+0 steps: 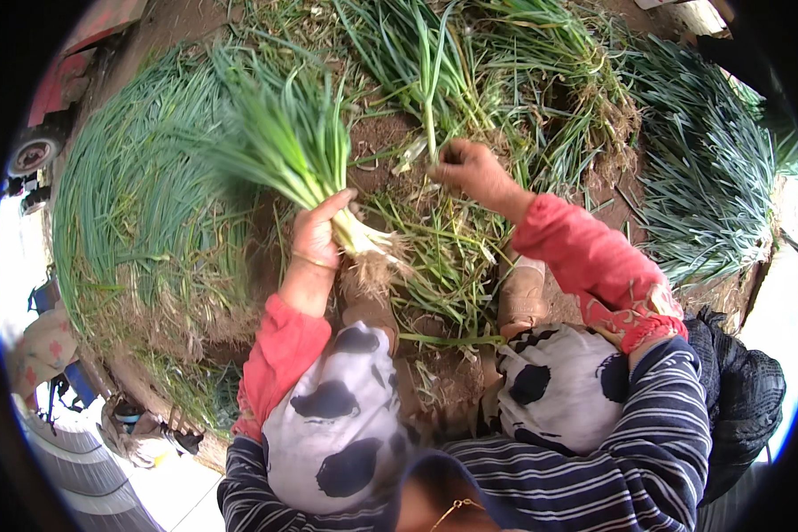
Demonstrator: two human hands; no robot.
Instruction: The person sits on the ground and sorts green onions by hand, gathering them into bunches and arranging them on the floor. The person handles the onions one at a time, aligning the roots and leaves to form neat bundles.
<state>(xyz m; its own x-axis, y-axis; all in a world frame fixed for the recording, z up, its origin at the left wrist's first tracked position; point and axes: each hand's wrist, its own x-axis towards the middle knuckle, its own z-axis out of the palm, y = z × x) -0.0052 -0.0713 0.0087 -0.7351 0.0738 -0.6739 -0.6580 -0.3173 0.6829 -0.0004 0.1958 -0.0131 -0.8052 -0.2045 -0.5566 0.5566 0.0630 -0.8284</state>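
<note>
My left hand [318, 229] is closed around a bunch of scallion-like green stalks [306, 169] near their pale lower ends. The leaves fan out up and left, partly blurred, and brown roots [374, 271] hang below the fist on the right. To the right, my right hand [475, 171] has its thumb and fingers pinched at the lower end of a single green stalk [429, 116], whose leaves point away from me. Beneath both hands, loose leaves and trimmings [449, 266] litter the soil.
A large heap of rooted green stalks [146, 179] lies on the left. More stalks [558, 40] are spread at the far side, and a bluish-green pile [701, 159] stands at right. My brown shoes [524, 296] flank the trimmings. A black bundle [738, 399] sits beside me, right.
</note>
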